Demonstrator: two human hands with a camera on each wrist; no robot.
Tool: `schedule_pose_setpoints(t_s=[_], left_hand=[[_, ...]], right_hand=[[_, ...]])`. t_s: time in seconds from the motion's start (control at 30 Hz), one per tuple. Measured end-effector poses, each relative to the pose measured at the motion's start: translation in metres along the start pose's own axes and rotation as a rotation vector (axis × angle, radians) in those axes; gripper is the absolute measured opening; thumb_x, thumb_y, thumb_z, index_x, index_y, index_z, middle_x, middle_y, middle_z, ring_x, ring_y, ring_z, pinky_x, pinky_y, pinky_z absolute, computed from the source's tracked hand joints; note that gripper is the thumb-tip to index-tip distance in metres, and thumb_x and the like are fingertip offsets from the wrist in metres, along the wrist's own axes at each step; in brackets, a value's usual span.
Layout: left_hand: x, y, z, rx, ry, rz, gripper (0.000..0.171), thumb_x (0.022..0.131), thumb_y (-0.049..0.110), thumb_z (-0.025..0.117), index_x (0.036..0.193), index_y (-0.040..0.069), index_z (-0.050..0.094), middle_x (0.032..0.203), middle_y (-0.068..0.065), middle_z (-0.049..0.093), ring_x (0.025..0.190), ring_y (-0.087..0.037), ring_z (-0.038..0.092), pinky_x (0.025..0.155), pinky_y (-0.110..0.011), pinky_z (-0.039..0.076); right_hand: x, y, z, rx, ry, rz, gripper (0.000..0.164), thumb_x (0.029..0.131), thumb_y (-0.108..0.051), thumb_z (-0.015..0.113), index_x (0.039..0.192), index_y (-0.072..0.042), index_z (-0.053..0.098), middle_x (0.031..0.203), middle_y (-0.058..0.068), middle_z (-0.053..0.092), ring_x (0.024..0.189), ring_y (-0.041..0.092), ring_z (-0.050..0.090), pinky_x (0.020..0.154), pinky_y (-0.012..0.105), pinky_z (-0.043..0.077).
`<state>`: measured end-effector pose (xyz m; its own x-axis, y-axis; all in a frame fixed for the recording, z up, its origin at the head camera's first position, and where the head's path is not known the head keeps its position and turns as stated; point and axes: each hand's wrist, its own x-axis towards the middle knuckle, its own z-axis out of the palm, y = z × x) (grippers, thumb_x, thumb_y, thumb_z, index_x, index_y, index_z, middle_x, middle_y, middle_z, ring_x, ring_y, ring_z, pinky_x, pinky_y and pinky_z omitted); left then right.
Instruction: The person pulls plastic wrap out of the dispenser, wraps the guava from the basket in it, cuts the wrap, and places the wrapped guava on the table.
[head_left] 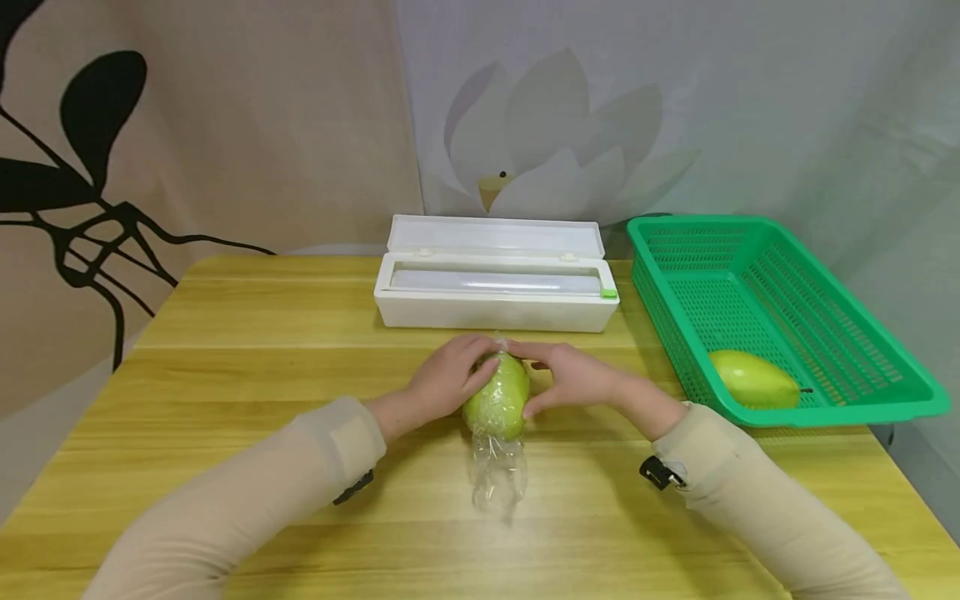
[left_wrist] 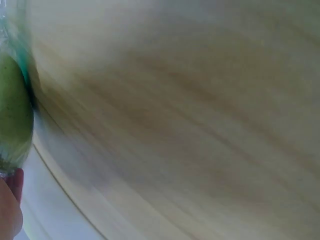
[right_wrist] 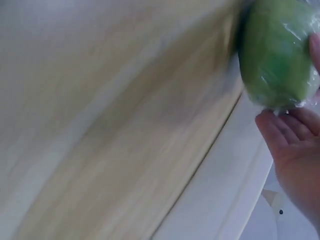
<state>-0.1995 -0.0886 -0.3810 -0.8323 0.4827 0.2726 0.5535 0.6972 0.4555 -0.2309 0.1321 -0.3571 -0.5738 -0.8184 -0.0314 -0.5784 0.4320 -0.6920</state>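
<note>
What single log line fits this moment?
left hand and right hand: hold wrapped pear | plastic wrap: loose end, near side | white box: lid open | basket: second pear inside

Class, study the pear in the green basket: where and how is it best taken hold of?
Probably by its rounded middle, from above: the pear lies on its side, stem pointing right in the head view, and the basket walls it in, leaving the top open. The thin stem looks a poor hold.
</note>
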Motion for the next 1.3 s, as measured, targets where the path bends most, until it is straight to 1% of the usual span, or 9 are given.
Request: schedule_pose_setpoints(t_s=[0.27,0.5,0.6,0.73,0.83,0.9,1.03,1.17,1.3], left_hand=[[0.004,-0.003,0.001,0.025,0.053,0.040,0.031,0.098,0.024,0.047,0.124,0.007,0.056,0.124,-0.010,0.060,0.119,-0.027,0.054,0.104,-0.041,0.042],[0.021,0.007,-0.008,0.122,-0.088,0.012,0.046,0.099,0.036,0.042,0.134,0.007,0.047,0.134,-0.011,0.054,0.125,-0.028,0.049,0.106,-0.041,0.040],[0.016,0.007,-0.016,0.172,-0.071,0.145,0.045,0.096,0.033,0.050,0.130,0.003,0.049,0.130,-0.013,0.056,0.121,-0.028,0.051,0.104,-0.041,0.042],[-0.003,-0.005,-0.027,0.308,-0.025,0.506,0.040,0.084,0.031,0.065,0.112,0.004,0.057,0.114,-0.010,0.060,0.107,-0.023,0.056,0.098,-0.036,0.047],[-0.015,-0.010,-0.028,0.457,-0.105,0.735,0.047,0.081,0.041,0.067,0.113,0.009,0.056,0.113,-0.005,0.059,0.104,-0.018,0.055,0.095,-0.031,0.047],[-0.020,-0.011,-0.024,0.512,-0.144,0.822,0.052,0.081,0.048,0.065,0.116,0.011,0.054,0.114,-0.002,0.057,0.104,-0.016,0.054,0.094,-0.029,0.047],[-0.024,-0.009,-0.010,0.497,-0.066,0.880,0.048,0.080,0.047,0.067,0.112,0.013,0.056,0.108,0.000,0.057,0.098,-0.013,0.054,0.086,-0.024,0.048],[-0.025,-0.008,-0.003,0.459,0.030,0.880,0.029,0.080,0.031,0.070,0.102,0.016,0.060,0.102,0.002,0.058,0.093,-0.012,0.055,0.082,-0.022,0.048],[-0.028,-0.006,-0.002,0.456,0.012,0.856,0.021,0.083,0.022,0.066,0.102,0.017,0.061,0.104,0.002,0.058,0.095,-0.011,0.055,0.082,-0.021,0.048]], right_hand=[[0.006,0.000,0.000,-0.013,0.075,0.015,0.092,0.066,-0.021,0.083,0.141,0.003,0.035,0.145,0.018,0.039,0.132,0.032,0.041,0.105,0.044,0.041],[0.002,0.013,-0.001,-0.066,0.125,0.090,0.094,0.066,-0.025,0.084,0.141,0.001,0.033,0.144,0.017,0.041,0.131,0.034,0.042,0.108,0.048,0.035],[-0.002,0.015,-0.001,-0.119,0.112,0.118,0.097,0.067,-0.028,0.084,0.144,-0.003,0.030,0.147,0.015,0.038,0.133,0.033,0.039,0.111,0.048,0.031],[-0.003,0.013,-0.002,-0.203,0.091,0.111,0.099,0.068,-0.032,0.083,0.146,-0.009,0.028,0.149,0.014,0.034,0.136,0.033,0.034,0.112,0.050,0.029],[-0.003,0.010,-0.005,-0.228,0.080,0.108,0.097,0.068,-0.032,0.082,0.146,-0.008,0.029,0.149,0.015,0.034,0.136,0.034,0.034,0.111,0.051,0.029],[-0.003,0.009,-0.006,-0.224,0.079,0.112,0.097,0.068,-0.032,0.082,0.145,-0.008,0.029,0.149,0.015,0.034,0.136,0.034,0.034,0.111,0.051,0.030],[-0.003,0.009,-0.006,-0.217,0.081,0.105,0.096,0.068,-0.031,0.083,0.145,-0.008,0.029,0.148,0.015,0.035,0.136,0.034,0.034,0.111,0.051,0.030],[-0.005,0.008,-0.005,-0.232,0.078,0.101,0.100,0.068,-0.030,0.083,0.147,-0.008,0.025,0.149,0.015,0.034,0.137,0.033,0.033,0.112,0.049,0.030],[-0.013,0.001,-0.003,-0.309,0.090,0.089,0.101,0.069,-0.031,0.082,0.148,-0.010,0.023,0.150,0.015,0.033,0.136,0.033,0.035,0.110,0.049,0.032]])
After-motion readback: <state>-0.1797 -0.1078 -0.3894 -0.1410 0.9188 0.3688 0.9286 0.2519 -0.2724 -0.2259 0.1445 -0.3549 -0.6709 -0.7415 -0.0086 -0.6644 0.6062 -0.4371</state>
